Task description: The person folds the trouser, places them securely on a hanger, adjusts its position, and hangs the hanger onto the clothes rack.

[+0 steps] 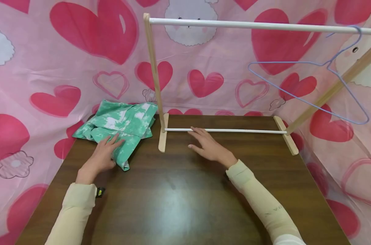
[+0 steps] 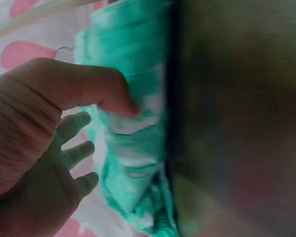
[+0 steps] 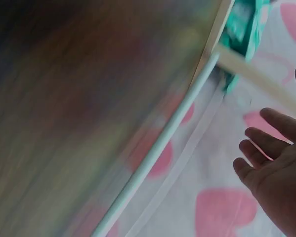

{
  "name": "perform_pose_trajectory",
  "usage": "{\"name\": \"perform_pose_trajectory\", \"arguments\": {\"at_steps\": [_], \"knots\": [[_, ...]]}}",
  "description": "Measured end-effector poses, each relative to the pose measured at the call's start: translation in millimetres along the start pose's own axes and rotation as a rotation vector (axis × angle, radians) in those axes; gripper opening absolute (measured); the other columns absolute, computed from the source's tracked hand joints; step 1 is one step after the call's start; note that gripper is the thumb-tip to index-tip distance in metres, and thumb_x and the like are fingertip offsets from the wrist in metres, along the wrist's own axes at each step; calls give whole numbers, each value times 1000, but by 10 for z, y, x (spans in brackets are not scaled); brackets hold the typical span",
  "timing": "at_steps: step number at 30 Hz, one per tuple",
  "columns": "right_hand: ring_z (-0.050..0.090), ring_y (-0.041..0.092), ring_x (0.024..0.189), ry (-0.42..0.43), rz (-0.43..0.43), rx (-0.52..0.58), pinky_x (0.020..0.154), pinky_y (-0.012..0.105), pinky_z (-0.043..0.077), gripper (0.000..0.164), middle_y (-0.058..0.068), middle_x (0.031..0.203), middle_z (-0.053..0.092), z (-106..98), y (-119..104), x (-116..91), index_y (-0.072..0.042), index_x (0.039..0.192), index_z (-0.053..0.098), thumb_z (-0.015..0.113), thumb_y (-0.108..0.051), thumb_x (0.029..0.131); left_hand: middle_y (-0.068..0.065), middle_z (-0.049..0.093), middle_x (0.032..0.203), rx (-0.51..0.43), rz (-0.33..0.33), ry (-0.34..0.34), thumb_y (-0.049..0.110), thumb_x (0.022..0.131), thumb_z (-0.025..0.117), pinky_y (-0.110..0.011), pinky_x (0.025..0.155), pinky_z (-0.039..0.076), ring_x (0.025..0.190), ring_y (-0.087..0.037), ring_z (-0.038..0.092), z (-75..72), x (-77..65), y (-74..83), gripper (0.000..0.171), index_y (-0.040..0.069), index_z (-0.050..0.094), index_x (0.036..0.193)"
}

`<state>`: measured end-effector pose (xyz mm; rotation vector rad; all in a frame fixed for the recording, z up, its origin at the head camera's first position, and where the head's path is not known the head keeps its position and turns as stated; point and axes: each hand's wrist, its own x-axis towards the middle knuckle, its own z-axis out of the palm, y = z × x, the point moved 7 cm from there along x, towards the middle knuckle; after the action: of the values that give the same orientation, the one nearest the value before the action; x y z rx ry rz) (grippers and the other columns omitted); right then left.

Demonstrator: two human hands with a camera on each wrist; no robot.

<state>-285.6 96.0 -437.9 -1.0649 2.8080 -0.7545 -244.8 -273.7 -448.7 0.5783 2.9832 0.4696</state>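
Note:
A folded green and white tie-dye garment (image 1: 124,119) lies in a loose heap at the table's back left. My left hand (image 1: 102,154) hovers at its near edge with fingers spread; in the left wrist view the thumb (image 2: 113,91) stands in front of the cloth (image 2: 133,153), and I cannot tell whether it touches. Over the table, by the rack's lower white rod (image 1: 240,130), is my right hand (image 1: 208,144), its fingers extended and holding nothing. The right wrist view shows those fingers (image 3: 269,143) apart from the rod (image 3: 157,148).
A wooden garment rack with a white top rod (image 1: 234,23) stands at the back of the brown table (image 1: 173,200). One blue wire hanger (image 1: 311,63) hangs at its right end. Pink heart-patterned cloth (image 1: 65,71) walls in the back and sides.

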Motion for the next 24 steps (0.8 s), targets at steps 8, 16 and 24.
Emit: {"name": "perform_pose_trajectory", "arguments": {"at_steps": [8, 16, 24], "knots": [[35, 28, 148, -68, -147, 29, 121, 45, 31, 61, 16, 159, 40, 335, -530, 212, -3, 152, 44, 64, -29, 101, -32, 37, 153, -39, 7, 67, -16, 76, 74, -63, 103, 44, 140, -52, 36, 160, -78, -38, 75, -8, 47, 146], [35, 21, 147, -129, -229, 64, 121, 35, 32, 66, 11, 161, 38, 568, -952, 411, -6, 156, 37, 65, -25, 101, -27, 63, 127, -76, 79, 256, -19, 79, 68, -62, 102, 44, 122, -46, 56, -60, -142, 33, 48, -8, 63, 126], [31, 20, 149, -81, -259, 168, 122, 34, 29, 68, 11, 162, 35, 659, -1130, 587, -7, 158, 34, 66, -23, 100, -22, 70, 118, -154, 141, 463, -24, 80, 54, -33, 100, 50, 111, -39, 63, -431, -242, 183, 48, -3, 68, 121]]}}
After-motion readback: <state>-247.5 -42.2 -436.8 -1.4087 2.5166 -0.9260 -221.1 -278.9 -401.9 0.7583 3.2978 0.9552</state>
